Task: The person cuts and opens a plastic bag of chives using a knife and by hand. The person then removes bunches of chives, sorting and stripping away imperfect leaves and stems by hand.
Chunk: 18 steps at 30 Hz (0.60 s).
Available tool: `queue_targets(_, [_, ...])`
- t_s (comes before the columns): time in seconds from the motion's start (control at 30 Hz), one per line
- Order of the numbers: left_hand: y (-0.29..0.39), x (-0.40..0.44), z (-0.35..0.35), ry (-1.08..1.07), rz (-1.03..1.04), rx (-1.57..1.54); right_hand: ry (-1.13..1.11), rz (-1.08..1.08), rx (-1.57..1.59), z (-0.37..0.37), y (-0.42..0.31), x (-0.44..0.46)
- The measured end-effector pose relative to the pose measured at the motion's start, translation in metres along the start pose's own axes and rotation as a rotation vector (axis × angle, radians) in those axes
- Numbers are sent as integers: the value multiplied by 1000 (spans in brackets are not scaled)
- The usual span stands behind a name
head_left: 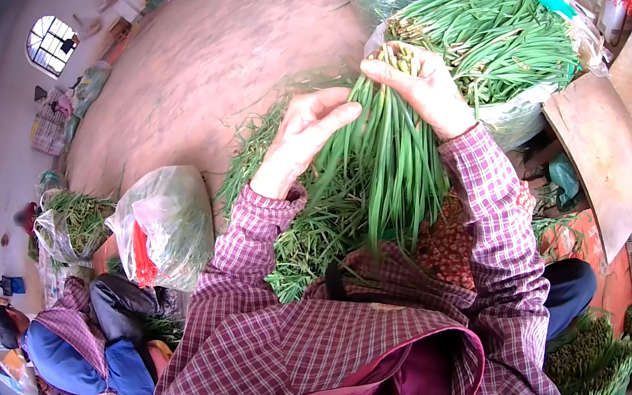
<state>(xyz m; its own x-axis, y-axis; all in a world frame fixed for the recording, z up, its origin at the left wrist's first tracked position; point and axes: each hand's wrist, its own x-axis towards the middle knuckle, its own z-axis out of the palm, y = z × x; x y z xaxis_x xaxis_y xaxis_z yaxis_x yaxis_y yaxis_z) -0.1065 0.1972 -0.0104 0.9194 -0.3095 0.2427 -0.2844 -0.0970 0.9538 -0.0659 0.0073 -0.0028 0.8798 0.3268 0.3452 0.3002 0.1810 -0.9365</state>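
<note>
My right hand (424,87) is wrapped round the pale stem ends of a bunch of long green stalks (386,159), which hangs down toward my lap. On the bunch's left side is my left hand (305,127), its thumb and fingers pinched together at the edge of the leaves; what it grips, if anything, is too small to make out. Beneath the bunch lies a heap of loose green leaves (318,238). Just beyond my right hand, a large plastic-lined bundle of green stalks (491,40) stands close by.
A clear plastic bag with red ties (167,225) stands at the left on the dirt floor (222,63). Another person (77,346) sits at the lower left. Brown boards (601,149) lean at the right, above stacked green bundles (597,382).
</note>
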Motion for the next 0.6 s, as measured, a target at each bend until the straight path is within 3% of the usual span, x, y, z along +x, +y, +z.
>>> queue_targets(0.07, [13, -1, -1, -96, -53, -34, -6, -8, 37, 0, -9, -2])
queue_targets(0.13, [26, 0, 9, -16, 58, -159, -40, 48, 159, 5, -18, -2])
queue_targets(0.2, [29, -3, 20, -7, 20, -257, -21, 79, 212, 13, -24, -3])
queue_targets(0.27, [20, -8, 29, -72, -283, -312, -63, 134, 313, 15, -22, 0])
queue_targets(0.3, [-4, -14, 32, -87, -301, -425, -43, 183, 354, 16, -23, -2])
queue_targets(0.4, [-40, -38, 46, -130, -413, -724, 19, 284, 339, 16, -8, -8])
queue_targets(0.53, [-41, -61, 62, 13, -408, -820, -28, 361, 237, 19, 14, -15])
queue_targets(0.6, [-59, -64, 60, -70, -465, -935, -14, 298, 168, 15, 37, -10])
